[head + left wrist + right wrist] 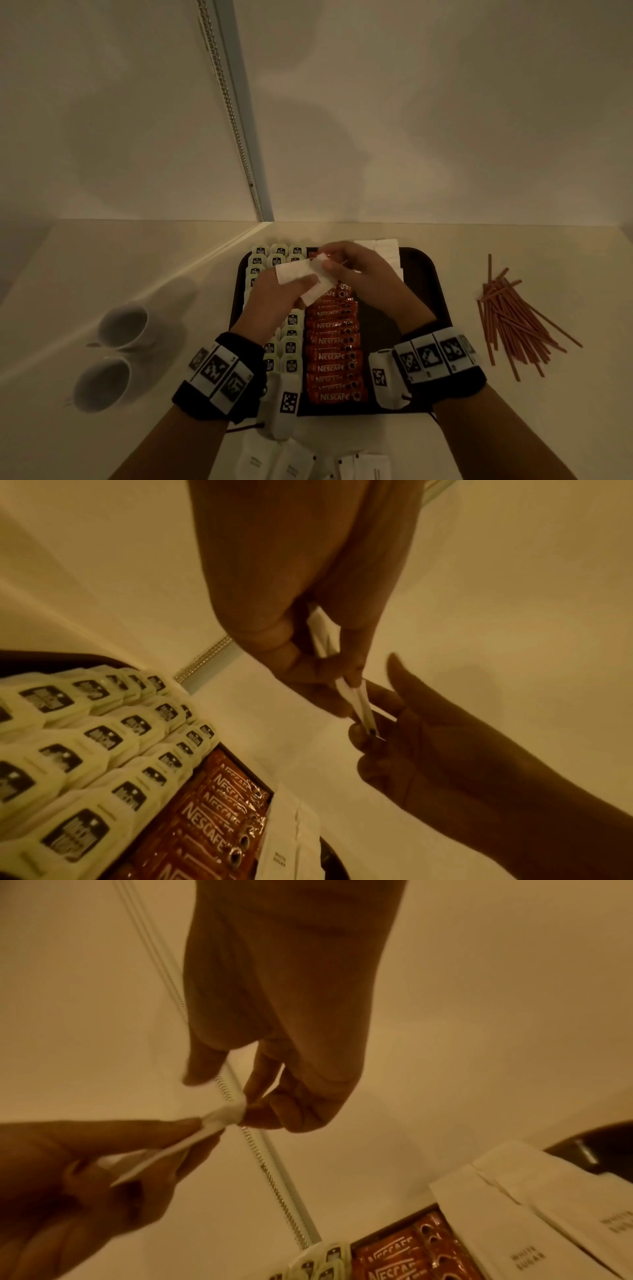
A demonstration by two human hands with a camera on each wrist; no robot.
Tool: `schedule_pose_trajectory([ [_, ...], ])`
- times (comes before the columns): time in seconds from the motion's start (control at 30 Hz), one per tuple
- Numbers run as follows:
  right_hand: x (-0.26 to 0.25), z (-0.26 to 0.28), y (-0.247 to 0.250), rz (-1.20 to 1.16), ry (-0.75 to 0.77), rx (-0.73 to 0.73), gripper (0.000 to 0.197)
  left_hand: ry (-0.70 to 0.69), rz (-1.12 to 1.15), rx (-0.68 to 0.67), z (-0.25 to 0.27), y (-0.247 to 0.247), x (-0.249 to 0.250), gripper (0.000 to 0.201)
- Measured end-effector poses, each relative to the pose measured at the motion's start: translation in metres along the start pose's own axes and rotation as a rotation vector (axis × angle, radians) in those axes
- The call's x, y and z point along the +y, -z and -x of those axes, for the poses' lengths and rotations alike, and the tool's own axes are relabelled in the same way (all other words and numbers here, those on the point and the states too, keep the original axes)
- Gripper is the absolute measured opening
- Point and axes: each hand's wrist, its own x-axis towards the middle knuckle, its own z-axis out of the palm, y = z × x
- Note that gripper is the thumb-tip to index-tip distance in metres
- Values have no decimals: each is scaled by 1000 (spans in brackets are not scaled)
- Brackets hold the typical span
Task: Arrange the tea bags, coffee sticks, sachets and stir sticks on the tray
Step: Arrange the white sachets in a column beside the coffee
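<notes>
Over the dark tray (442,308), my left hand (270,301) holds a small stack of white sachets (301,274) edge-on between thumb and fingers. My right hand (346,265) pinches the end of one of those sachets (224,1114). The left wrist view shows the stack (356,700) meeting the right hand's fingertips (368,735). On the tray, tea bags (291,347) fill the left columns. Orange Nescafe coffee sticks (334,358) run down the middle. White sugar sachets (380,248) lie at the back right. Red stir sticks (513,318) lie loose on the table, right of the tray.
Two white cups (125,325) (101,383) stand on the table left of the tray. More loose white sachets (281,459) lie near the front edge below my wrists. A wall and a beaded blind cord (236,130) rise behind the tray.
</notes>
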Motion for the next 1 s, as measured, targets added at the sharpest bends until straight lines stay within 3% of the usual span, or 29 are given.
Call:
schedule_pose_trajectory([
  [0.1, 3, -3, -8, -3, -26, 43, 12, -92, -81, 109, 1, 3, 3, 15],
  [0.27, 12, 5, -14, -393, -213, 73, 11, -116, 125, 139, 5, 10, 7, 19],
  [0.4, 14, 11, -23, -391, -231, 8, 24, -158, 132, 164, 3, 9, 7, 16],
  [0.5, 14, 12, -25, -444, -239, 99, 27, -165, 141, 168, 2, 7, 6, 17],
  [0.77, 16, 14, -16, -392, -188, 177, 11, -49, 282, 101, -3, 3, -1, 13],
  [0.9, 45, 9, 6, -328, -266, 400, 17, 113, 505, 78, -4, 3, 1, 15],
  [1.0, 78, 10, 27, -58, -336, 513, 22, 175, 613, 87, -3, 8, 4, 18],
])
